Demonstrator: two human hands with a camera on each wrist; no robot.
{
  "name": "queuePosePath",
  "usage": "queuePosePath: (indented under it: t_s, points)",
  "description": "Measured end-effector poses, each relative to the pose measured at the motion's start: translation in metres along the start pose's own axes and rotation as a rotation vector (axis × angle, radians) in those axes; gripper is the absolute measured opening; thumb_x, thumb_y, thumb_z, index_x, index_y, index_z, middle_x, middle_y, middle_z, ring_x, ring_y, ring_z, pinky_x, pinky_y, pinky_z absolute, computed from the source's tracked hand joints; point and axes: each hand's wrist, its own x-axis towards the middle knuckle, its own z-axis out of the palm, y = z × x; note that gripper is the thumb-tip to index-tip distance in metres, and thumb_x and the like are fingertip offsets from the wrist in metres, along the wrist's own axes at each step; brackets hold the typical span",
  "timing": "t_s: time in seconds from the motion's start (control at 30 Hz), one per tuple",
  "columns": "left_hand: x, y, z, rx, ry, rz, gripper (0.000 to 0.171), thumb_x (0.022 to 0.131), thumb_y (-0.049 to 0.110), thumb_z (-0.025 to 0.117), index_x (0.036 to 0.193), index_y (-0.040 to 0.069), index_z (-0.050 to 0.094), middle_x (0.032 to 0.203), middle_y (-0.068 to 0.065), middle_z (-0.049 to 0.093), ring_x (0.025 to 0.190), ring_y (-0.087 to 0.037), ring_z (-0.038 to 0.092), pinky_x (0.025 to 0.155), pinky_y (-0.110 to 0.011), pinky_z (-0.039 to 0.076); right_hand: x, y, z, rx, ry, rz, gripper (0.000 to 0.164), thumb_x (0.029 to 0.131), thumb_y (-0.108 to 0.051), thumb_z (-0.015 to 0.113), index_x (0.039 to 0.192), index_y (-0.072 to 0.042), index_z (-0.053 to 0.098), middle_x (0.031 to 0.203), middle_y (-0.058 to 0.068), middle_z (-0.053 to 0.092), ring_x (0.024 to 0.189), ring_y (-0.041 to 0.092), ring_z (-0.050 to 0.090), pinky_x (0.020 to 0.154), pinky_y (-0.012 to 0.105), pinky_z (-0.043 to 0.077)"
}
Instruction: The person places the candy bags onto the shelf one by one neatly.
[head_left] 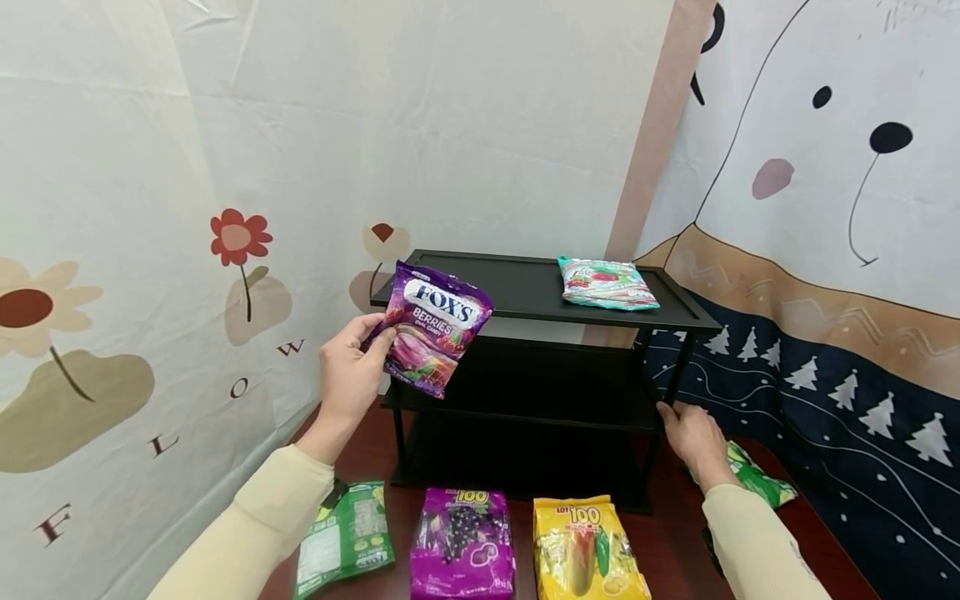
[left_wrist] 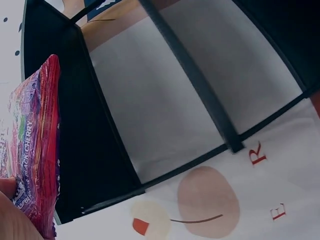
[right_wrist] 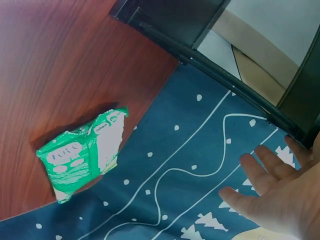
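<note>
Fingers (head_left: 360, 325) and thumb of the left hand (head_left: 349, 367) are closed in a pinch on the left edge of the Fox's bag (head_left: 438, 329), which is held tilted in the air before the left part of the black rack (head_left: 487, 283). Its printed front is turned to the head camera; in the left wrist view it is seen nearly edge-on. By the right hand (head_left: 696, 433), nothing is seen to be carried: its visible fingers are spread and slightly bent, and the hand is placed at the rack's right end, by a post. On the top tier, toward the right, a teal bag (head_left: 609, 285) is laid flat. Before the rack, a row is formed on the red-brown table (head_left: 671, 542) by a green bag (head_left: 348, 533), a purple bag (head_left: 462, 542) and a yellow bag (head_left: 588, 550), the last two marked LOT 100. Another green packet (head_left: 761, 481), partly hidden by the right arm, is seen at the table's right edge. Behind, a flower-printed cloth (head_left: 465, 100) is hung, and a bear-printed cloth (head_left: 825, 208) is seen to the right.
</note>
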Motion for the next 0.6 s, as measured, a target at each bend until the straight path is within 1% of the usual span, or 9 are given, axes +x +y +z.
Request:
queuePosePath:
  t_s: [0.13, 0.37, 0.5, 0.6]
  points:
    - [0.008, 0.005, 0.007, -0.013, -0.010, -0.013, 0.017, 0.092, 0.005, 0.070, 0.107, -0.002, 0.072, 0.105, -0.012, 0.074, 0.085, -0.008, 0.065, 0.070, -0.013, 0.051, -0.001, 0.000, 0.001, 0.001, 0.004, 0.003, 0.041, 0.107, -0.033, 0.042, 0.084, -0.004, 0.059, 0.072, 0.011, 0.051, 0.075, 0.033, 0.052, 0.069, 0.048, 0.041]
    - [0.023, 0.016, 0.019, -0.105, -0.044, -0.069, 0.023, 0.094, 0.008, 0.069, 0.115, -0.003, 0.070, 0.113, -0.013, 0.072, 0.094, -0.015, 0.068, 0.077, -0.019, 0.055, 0.000, 0.000, 0.001, -0.002, 0.017, -0.003, 0.040, 0.107, -0.032, 0.042, 0.086, -0.002, 0.061, 0.075, 0.014, 0.054, 0.078, 0.036, 0.053, 0.073, 0.051, 0.042]
    - [0.034, 0.019, 0.027, -0.143, -0.035, -0.097, 0.024, 0.094, 0.008, 0.068, 0.116, -0.003, 0.069, 0.114, -0.014, 0.071, 0.099, -0.016, 0.068, 0.080, -0.021, 0.054, 0.000, 0.000, 0.001, -0.007, 0.021, -0.005, 0.041, 0.107, -0.031, 0.042, 0.093, 0.001, 0.063, 0.079, 0.017, 0.057, 0.081, 0.038, 0.054, 0.074, 0.052, 0.043]
    - [0.043, 0.023, 0.032, -0.178, -0.022, -0.121, 0.025, 0.094, 0.008, 0.068, 0.117, -0.003, 0.069, 0.115, -0.013, 0.071, 0.103, -0.016, 0.067, 0.083, -0.022, 0.054, 0.001, 0.001, 0.001, -0.007, 0.019, -0.003, 0.041, 0.107, -0.032, 0.042, 0.091, 0.001, 0.062, 0.081, 0.018, 0.057, 0.082, 0.039, 0.054, 0.074, 0.053, 0.043]
